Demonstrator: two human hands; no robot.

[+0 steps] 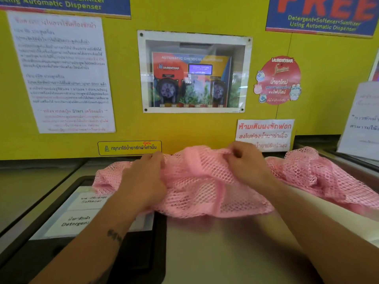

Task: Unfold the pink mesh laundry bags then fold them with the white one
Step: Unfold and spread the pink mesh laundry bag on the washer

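Pink mesh laundry bags (205,187) lie rumpled across the top of a washing machine, stretching from the middle to the right edge. My left hand (146,179) grips the mesh at its far left part, fingers closed into the fabric. My right hand (246,160) pinches the mesh near its far edge, close to the yellow wall. A white fabric edge (328,203) shows under the pink mesh on the right, beyond my right forearm; I cannot tell if it is the white bag.
A black detergent drawer lid (88,214) with white Softener and Detergent labels sits at the left of the machine top (215,253). A yellow wall (127,124) with notices and a dispenser window rises right behind. A paper sign (361,121) stands at the right.
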